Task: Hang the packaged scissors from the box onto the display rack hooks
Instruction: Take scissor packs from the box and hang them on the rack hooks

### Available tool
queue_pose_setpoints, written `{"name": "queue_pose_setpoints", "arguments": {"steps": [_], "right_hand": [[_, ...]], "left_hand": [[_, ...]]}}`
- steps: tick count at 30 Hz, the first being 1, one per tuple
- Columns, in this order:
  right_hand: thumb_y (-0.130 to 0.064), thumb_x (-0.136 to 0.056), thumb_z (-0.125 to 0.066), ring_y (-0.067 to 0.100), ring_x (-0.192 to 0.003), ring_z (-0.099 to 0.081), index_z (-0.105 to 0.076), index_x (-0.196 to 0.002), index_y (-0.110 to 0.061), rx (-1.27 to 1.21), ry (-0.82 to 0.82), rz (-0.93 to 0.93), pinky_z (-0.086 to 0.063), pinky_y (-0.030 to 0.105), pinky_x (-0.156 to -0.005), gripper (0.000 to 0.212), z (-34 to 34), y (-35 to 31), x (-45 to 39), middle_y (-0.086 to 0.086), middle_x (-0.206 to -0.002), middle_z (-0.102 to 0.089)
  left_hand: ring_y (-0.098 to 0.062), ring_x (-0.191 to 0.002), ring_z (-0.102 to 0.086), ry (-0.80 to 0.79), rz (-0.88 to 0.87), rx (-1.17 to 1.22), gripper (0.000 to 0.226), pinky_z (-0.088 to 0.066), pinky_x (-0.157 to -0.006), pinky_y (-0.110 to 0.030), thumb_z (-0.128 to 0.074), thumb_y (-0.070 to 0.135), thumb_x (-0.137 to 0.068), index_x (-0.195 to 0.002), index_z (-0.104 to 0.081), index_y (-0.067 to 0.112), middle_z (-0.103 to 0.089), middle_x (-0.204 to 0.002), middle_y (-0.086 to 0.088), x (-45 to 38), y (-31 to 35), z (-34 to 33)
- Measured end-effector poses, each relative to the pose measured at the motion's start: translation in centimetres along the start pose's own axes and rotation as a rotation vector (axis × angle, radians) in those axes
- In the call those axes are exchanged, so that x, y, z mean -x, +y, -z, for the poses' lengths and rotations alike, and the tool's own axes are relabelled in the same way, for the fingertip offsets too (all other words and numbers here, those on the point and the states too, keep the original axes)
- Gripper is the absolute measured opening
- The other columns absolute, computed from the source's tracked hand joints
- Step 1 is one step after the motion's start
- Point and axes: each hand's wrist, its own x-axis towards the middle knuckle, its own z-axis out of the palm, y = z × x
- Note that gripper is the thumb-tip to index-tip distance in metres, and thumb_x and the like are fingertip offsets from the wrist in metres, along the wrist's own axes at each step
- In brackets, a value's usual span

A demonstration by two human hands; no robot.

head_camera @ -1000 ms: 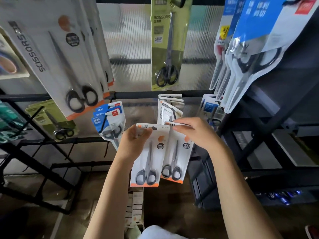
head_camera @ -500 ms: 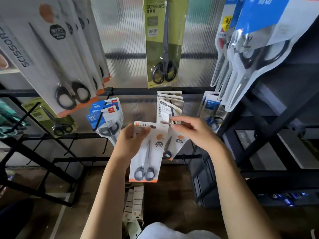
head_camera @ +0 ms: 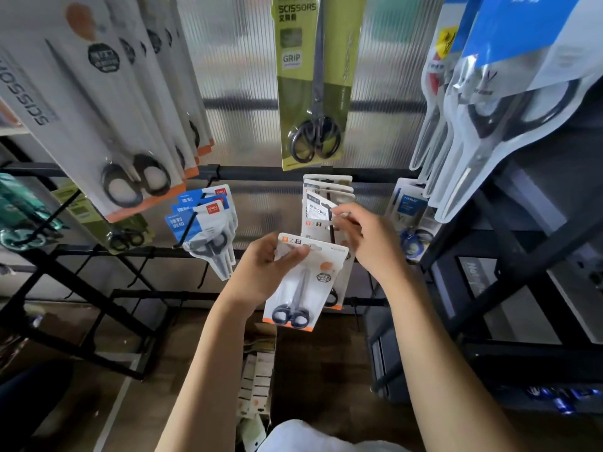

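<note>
1. My left hand (head_camera: 261,272) pinches the top corner of a white scissors card (head_camera: 305,282); the card hangs long axis down, black handles lowest, stiff glossy card and blister.
2. Its hang slot sits just below and left of the hook stack (head_camera: 321,203).
3. My right hand (head_camera: 365,243), nearer the hook, pinches a second card (head_camera: 339,290) at its top, mostly hidden behind the first.

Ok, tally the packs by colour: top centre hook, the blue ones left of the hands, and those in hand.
Green scissors pack: 1
Blue-topped scissors packs: 3 showing
White-and-orange scissors packs: 2, one in the left hand, one in the right hand
Total: 6
</note>
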Motion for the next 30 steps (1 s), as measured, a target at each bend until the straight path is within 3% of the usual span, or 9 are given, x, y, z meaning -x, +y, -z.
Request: {"name": "queue_pose_setpoints", "arguments": {"steps": [3, 6, 11, 18, 23, 30], "right_hand": [[-0.037, -0.097, -0.047, 0.016, -0.064, -0.065, -0.061, -0.107, -0.022, -0.001, 0.044, 0.027, -0.054, 0.039, -0.057, 0.023, -0.6, 0.6, -0.8, -0.001, -0.083, -0.07], [-0.039, -0.097, -0.044, 0.021, -0.063, -0.065, -0.059, -0.101, -0.026, 0.021, 0.078, -0.003, -0.054, 0.044, -0.055, 0.02, -1.2, 1.1, -1.7, -0.001, -0.077, -0.068], [-0.038, -0.094, -0.042, 0.022, -0.067, -0.065, -0.056, -0.097, -0.029, 0.066, 0.064, -0.084, -0.055, 0.043, -0.06, 0.017, -1.6, 1.0, -3.1, -0.003, -0.082, -0.068], [-0.05, -0.087, -0.041, 0.021, -0.084, -0.068, -0.051, -0.106, -0.038, -0.042, 0.047, -0.1, -0.055, 0.046, -0.07, 0.025, -0.9, 1.4, -2.5, -0.002, -0.099, -0.069], [-0.035, -0.097, -0.047, 0.016, -0.076, -0.063, -0.054, -0.118, -0.023, -0.013, 0.081, -0.045, -0.053, 0.036, -0.066, 0.026, -0.3, 1.8, -1.8, -0.007, -0.085, -0.063], [-0.03, -0.097, -0.049, 0.016, -0.072, -0.063, -0.054, -0.118, -0.016, -0.044, 0.06, -0.038, -0.051, 0.029, -0.059, 0.026, -0.4, 1.7, -1.3, -0.005, -0.081, -0.062]], "left_hand": [[-0.011, -0.08, -0.069, 0.003, 0.009, 0.015, 0.004, -0.051, -0.067, -0.02, -0.061, 0.012, -0.089, -0.087, -0.065, 0.011, -0.074, -0.085, 0.001, -0.2, 0.1, -0.7], [-0.01, -0.082, -0.069, -0.006, -0.001, 0.017, 0.008, -0.051, -0.069, -0.02, -0.061, 0.01, -0.089, -0.086, -0.066, 0.015, -0.074, -0.086, 0.004, -0.4, 0.2, -1.3], [-0.007, -0.08, -0.069, -0.004, -0.007, 0.039, 0.015, -0.05, -0.068, -0.017, -0.059, 0.01, -0.09, -0.083, -0.066, 0.022, -0.073, -0.083, 0.01, -0.8, 0.4, -1.9], [-0.01, -0.084, -0.068, -0.009, -0.019, 0.097, 0.011, -0.05, -0.07, -0.019, -0.06, 0.01, -0.089, -0.088, -0.067, 0.019, -0.073, -0.087, 0.006, -1.1, 0.1, -2.1], [-0.01, -0.083, -0.069, -0.032, -0.012, 0.116, 0.011, -0.051, -0.07, -0.02, -0.059, 0.009, -0.089, -0.087, -0.066, 0.018, -0.074, -0.086, 0.006, -1.2, -0.2, -2.2], [-0.008, -0.086, -0.067, -0.099, 0.017, 0.102, 0.01, -0.05, -0.073, -0.019, -0.054, 0.01, -0.092, -0.092, -0.062, 0.016, -0.073, -0.089, 0.007, -1.0, -1.0, -2.5]]}}
